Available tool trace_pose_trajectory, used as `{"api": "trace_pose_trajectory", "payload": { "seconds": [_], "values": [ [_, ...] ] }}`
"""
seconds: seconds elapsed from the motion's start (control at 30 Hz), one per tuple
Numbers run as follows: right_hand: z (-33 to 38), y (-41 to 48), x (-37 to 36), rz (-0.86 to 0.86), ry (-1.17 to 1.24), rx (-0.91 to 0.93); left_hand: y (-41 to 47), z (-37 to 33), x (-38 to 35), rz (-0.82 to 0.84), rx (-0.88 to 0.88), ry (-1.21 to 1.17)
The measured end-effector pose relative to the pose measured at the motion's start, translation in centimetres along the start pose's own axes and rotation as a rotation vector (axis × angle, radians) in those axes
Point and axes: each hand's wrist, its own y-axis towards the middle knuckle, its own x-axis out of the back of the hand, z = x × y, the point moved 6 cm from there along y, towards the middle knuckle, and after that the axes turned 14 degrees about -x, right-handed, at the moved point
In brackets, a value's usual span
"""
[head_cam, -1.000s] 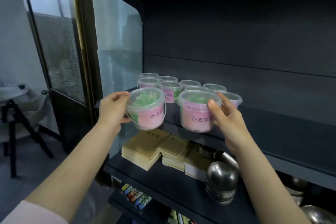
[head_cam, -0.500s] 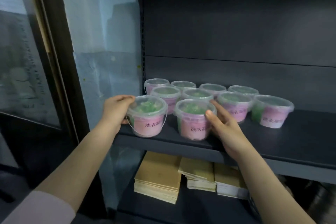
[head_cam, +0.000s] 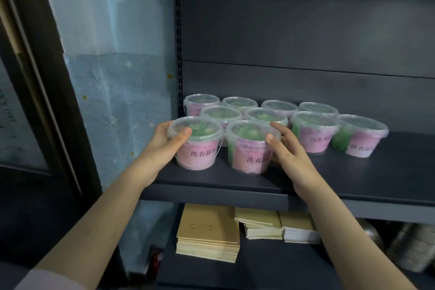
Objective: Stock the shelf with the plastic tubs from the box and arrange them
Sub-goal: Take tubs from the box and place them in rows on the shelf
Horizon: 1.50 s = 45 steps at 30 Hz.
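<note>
Set deeper on shelf (head_cam: 353, 183) than half second ago, both front tubs clear of its edge. Grips left tub (head_cam: 197, 148) at rim with left hand (head_cam: 162, 141), thumb on lid, fingers behind. Clasps right tub (head_cam: 251, 150) with right hand (head_cam: 289, 155), thumb in front, fingers round 3 o'clock side. Left tub just beside right, at its 9 o'clock. Eight more tubs (head_cam: 313, 134) ranked from 12 to 2 o'clock. Stacked notebooks (head_cam: 208, 231) one level down, at 6 o'clock.

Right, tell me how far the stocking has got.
Done: eight tubs stand in two rows at the back of the shelf. In hand: the left hand grips the left tub, the right hand the right tub, both starting a front row. Left: release and align them; the box is out of view, so remaining stock is unknown.
</note>
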Motion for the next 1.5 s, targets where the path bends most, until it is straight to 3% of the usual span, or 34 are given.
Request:
{"api": "trace_pose_trajectory", "payload": {
  "seconds": [0.17,0.33,0.47,1.1,1.27,1.5],
  "values": [
    [0.0,-0.6,-0.4,0.017,-0.053,0.034,0.2,1.0,0.7,0.04,0.007,-0.134],
    [0.2,-0.9,-0.6,0.004,-0.087,0.02,-0.2,1.1,-0.1,0.17,-0.033,-0.076],
    [0.2,-0.9,-1.0,0.0,-0.114,0.01,0.0,1.6,0.5,0.103,-0.023,-0.062],
    [0.1,-0.8,-0.7,-0.041,-0.063,-0.01,-0.2,1.3,0.4,0.188,-0.024,-0.137],
    [1.1,-1.2,0.9,-0.108,-0.132,-0.001,-0.6,-1.4,2.3,0.193,0.025,0.16],
    [8.1,-5.0,6.2,-0.296,-0.687,0.172,0.6,-9.3,-2.1,0.219,-0.415,0.78]
  ]
}}
